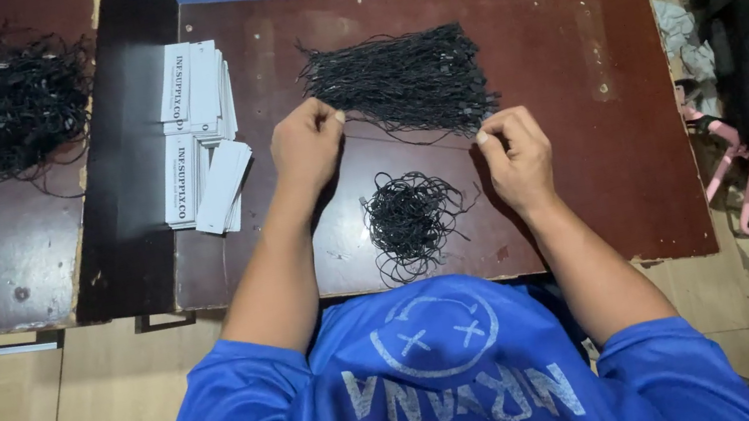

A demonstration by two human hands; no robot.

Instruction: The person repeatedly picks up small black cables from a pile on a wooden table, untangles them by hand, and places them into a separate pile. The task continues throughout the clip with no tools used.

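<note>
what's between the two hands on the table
In the head view, one thin black string runs taut between the left hand and right hand; beneath it, bare dark table.

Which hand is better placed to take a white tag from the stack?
Probably the left hand. It sits beside the white tags, while the right hand is farther away, across the small pile of black strings. Both hands pinch one stretched string.

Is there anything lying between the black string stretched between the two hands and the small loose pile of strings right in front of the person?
Nothing visible does. The left hand and right hand pinch the ends of one black string, and only bare tabletop lies between it and the small loose pile below.
</note>
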